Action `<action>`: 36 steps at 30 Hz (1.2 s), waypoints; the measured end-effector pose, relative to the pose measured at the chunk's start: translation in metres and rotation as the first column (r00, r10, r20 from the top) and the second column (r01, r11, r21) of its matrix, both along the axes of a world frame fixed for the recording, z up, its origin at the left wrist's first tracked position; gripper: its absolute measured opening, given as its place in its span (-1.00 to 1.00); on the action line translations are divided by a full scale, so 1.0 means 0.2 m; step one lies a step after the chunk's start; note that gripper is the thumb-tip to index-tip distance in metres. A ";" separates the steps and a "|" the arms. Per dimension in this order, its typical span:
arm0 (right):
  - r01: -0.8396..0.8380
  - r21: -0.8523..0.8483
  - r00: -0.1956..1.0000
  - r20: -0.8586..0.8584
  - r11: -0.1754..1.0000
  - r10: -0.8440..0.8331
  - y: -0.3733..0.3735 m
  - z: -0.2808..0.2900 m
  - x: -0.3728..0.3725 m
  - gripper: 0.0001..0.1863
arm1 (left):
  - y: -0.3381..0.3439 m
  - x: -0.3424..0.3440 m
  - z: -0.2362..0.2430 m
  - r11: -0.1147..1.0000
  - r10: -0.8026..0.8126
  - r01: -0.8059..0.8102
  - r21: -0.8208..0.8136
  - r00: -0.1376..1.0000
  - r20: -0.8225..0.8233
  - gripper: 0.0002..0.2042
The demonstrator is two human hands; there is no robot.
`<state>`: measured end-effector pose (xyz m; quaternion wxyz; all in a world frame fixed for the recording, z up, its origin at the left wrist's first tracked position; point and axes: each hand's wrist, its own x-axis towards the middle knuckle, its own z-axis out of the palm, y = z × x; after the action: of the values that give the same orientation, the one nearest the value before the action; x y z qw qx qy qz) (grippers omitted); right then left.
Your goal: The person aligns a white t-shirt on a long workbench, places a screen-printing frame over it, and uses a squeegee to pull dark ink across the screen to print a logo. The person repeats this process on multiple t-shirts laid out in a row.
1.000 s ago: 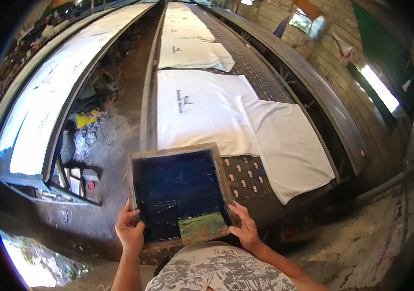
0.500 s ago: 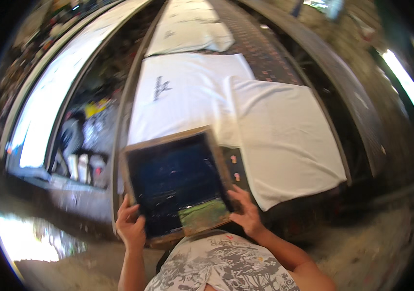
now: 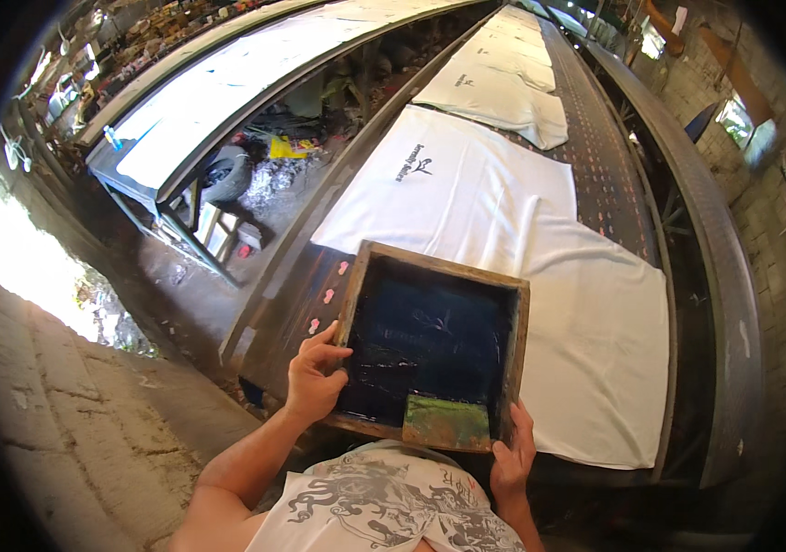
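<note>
A wood-framed printing screen with dark ink on its mesh is held level in front of my body. My left hand grips the frame's left side, its thumb over the rim. On the opposite side, near the lower right corner, my right hand is closed on the frame. A greenish rectangular squeegee lies inside the screen at its near right corner. Beyond the screen a white cloth with a small dark print lies on the long table, and an unprinted part spreads at the right.
The long dark table carries small pink marks and more printed white cloths farther off. Left of it stands another long table with white cloth on top. A tyre and a yellow item sit between them. Another long dark table runs along the right.
The view has swung, so the long table now slants to the right. The screen appears farther right and turned clockwise, still between both my hands.
</note>
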<state>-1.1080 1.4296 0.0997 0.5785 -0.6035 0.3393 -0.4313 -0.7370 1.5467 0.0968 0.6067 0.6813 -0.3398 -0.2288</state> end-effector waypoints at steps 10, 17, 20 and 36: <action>0.314 0.023 0.943 -0.120 0.949 -0.309 0.13 0.04 -0.34 -0.13 | -0.34 -0.27 -0.16 0.976 -0.215 0.216 -0.041 0.976 0.032 -0.64; 0.304 -0.005 0.952 -0.019 0.953 -0.304 0.08 -0.01 -0.50 -0.19 | -0.41 -0.41 -0.05 0.966 -0.254 0.258 -0.015 0.960 0.119 -0.63; 0.250 -0.033 0.968 0.019 0.968 -0.249 0.01 -0.02 -0.64 -0.20 | -0.44 -0.56 0.03 0.971 -0.235 0.234 0.036 0.972 0.013 -0.61; 0.351 -0.061 0.936 0.020 0.934 -0.351 -0.16 -0.06 -1.83 -0.13 | -0.57 -1.79 -0.07 0.967 -0.247 0.247 -0.067 0.969 0.012 -0.63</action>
<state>-1.4749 1.3984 0.0870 0.4745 -0.5492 0.4250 -0.5409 -1.0951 1.4332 0.0825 0.5955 0.6132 -0.4306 -0.2898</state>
